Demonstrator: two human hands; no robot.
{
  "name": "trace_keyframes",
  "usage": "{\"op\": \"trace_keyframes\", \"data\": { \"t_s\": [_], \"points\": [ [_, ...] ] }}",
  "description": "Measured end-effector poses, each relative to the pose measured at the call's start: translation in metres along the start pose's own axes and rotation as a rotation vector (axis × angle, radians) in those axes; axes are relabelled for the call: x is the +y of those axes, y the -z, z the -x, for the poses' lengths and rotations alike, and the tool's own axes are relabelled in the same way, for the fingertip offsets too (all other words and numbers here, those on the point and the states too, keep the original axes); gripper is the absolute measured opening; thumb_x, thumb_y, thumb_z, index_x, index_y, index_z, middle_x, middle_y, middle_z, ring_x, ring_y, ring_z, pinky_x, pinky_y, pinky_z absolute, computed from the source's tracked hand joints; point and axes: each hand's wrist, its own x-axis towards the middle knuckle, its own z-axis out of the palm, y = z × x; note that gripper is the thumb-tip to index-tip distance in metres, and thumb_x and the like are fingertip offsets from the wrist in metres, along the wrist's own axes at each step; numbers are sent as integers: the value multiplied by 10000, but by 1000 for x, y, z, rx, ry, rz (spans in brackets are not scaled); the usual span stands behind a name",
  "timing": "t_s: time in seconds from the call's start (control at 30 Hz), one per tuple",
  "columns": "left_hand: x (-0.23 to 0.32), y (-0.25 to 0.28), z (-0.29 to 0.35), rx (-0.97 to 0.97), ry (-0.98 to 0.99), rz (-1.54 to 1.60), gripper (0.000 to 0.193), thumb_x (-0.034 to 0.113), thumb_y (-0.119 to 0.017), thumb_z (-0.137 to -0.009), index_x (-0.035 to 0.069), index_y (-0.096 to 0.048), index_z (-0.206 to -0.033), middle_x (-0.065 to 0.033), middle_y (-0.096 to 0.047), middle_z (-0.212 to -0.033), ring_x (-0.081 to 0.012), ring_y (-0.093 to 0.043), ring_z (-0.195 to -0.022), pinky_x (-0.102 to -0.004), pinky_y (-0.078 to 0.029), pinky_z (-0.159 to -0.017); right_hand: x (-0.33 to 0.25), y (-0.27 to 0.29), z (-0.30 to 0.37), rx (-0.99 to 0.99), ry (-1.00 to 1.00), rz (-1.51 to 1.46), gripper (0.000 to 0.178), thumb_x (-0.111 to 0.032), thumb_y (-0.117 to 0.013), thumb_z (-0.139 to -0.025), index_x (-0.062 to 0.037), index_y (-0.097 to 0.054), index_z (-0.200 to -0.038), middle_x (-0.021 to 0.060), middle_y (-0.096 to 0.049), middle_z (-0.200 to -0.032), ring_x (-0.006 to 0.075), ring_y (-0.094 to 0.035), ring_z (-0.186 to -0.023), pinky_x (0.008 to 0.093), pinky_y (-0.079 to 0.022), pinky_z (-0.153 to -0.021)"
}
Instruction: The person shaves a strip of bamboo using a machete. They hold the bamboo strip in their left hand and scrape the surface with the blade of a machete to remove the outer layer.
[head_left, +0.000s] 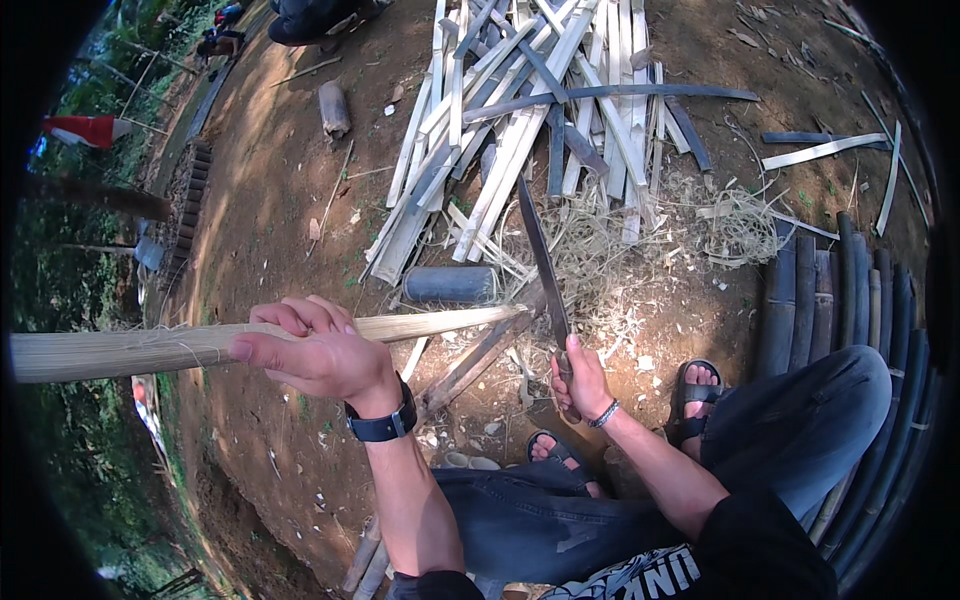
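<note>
My left hand (325, 350), with a dark watch on its wrist, is closed around a pale split bamboo strip (130, 350). The strip lies level, running off past the left rim, and its narrow end reaches toward the middle of the view. In my right hand (585, 380) is the handle of a machete (541, 250), its long dark blade pointing up and away from me. The strip's tip is close to the blade's lower part; whether they touch I cannot tell. Beneath them a weathered length of wood (475, 365) slants across the ground.
A big heap of split bamboo strips (520, 130) lies ahead, with curly shavings (610, 250) at its near end. A short dark bamboo section (450, 284) rests beside it. Dark bamboo poles (800, 300) line the right side. Another person (310, 20) is at the far left.
</note>
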Motion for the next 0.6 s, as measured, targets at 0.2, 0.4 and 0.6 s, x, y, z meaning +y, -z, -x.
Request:
{"op": "trace_keyframes", "data": {
  "t_s": [0.2, 0.4, 0.6],
  "points": [
    [4, -11, 9, -31, 7, 18, 600, 686, -280, -889, 132, -258, -663, 17, -236, -506, -78, -231, -398, -218, -167, -355, 89, 10, -24, 190, 14, 482, 615, -606, -388, -905, -64, -477, -628, 9, -414, -456, 117, -375, -340, 266, -301, -326],
    [-1, 6, 3, 4, 6, -12, 599, 686, -271, -891, 132, -262, -662, 12, -247, -505, -82, -235, -398, -216, -175, -359, 33, 6, -6, 70, 93, -75, 615, -565, -330, -942, -63, -469, -615, 7, -412, -455, 108, -377, -346, 252, -302, -334],
    [-1, 0, -4, -18, -30, 11, 599, 682, -272, -893, 130, -258, -660, 12, -240, -500, -90, -234, -393, -219, -177, -360, 103, 17, -19, 106, -102, 402, 622, -535, -359, -943, -43, -494, -587, 27, -449, -456, 121, -428, -369, 272, -336, -364]
  ]
}}
